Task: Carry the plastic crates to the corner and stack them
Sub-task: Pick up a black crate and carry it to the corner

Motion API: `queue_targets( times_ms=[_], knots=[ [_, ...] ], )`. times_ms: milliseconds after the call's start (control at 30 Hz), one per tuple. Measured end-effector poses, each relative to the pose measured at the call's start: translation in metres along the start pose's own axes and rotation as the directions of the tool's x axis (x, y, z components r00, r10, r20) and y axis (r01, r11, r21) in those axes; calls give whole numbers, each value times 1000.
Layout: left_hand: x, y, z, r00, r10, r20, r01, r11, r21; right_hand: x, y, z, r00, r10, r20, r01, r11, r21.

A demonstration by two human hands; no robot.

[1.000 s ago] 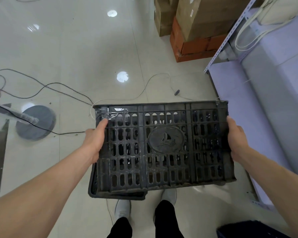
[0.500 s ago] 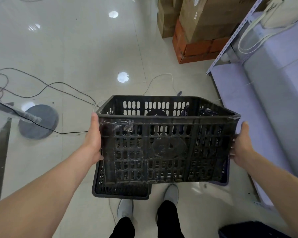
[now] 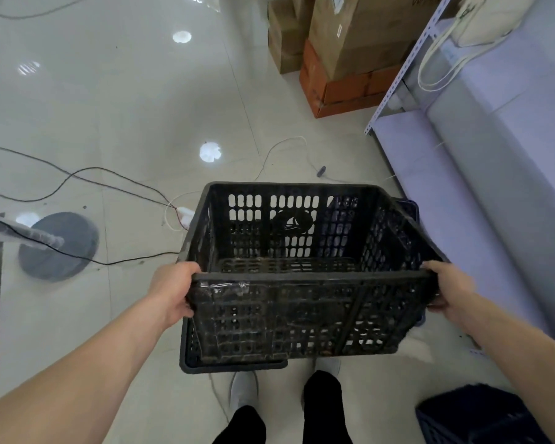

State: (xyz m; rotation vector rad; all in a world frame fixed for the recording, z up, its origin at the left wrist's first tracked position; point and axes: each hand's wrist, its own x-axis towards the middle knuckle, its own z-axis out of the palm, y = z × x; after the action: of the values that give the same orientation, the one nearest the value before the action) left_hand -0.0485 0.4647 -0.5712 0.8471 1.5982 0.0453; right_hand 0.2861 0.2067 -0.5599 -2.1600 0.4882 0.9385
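Observation:
A black slotted plastic crate (image 3: pixel 302 302) hangs upright in front of me, its open top facing up. My left hand (image 3: pixel 173 291) grips the near left corner of its rim. My right hand (image 3: pixel 449 288) grips the near right corner. Under it on the floor lies a second black crate (image 3: pixel 234 365), of which only the near left edge shows. A dark blue crate (image 3: pixel 412 205) peeks out behind the held one's right side. Another dark blue crate (image 3: pixel 474 415) stands at the bottom right.
Black and white cables (image 3: pixel 109 184) trail over the tiled floor to the left. A round grey stand base (image 3: pixel 58 246) sits at the left. Cardboard boxes (image 3: pixel 343 49) are stacked ahead. A metal shelf (image 3: pixel 398 78) with pale covered goods runs along the right.
The crate has tipped from showing its side wall to upright with the open top facing me, and it sits higher. Both hands shifted from its sides to the near rim corners.

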Motion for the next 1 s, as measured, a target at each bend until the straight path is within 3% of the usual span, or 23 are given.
queue_targets(
  times_ms=[167, 667, 1000],
  knots=[
    [6, -16, -25, 997, 70, 22, -71, 993, 94, 2, 61, -2, 997, 56, -53, -55, 998, 18],
    [12, -109, -23, 995, -9, -100, 34, 967, 253, 3, 178, 2, 982, 188, 3, -188, 982, -9],
    [44, -155, -39, 994, 4, -114, 36, 937, 347, -5, 230, 16, 982, 185, 27, -184, 982, -50]
  ],
)
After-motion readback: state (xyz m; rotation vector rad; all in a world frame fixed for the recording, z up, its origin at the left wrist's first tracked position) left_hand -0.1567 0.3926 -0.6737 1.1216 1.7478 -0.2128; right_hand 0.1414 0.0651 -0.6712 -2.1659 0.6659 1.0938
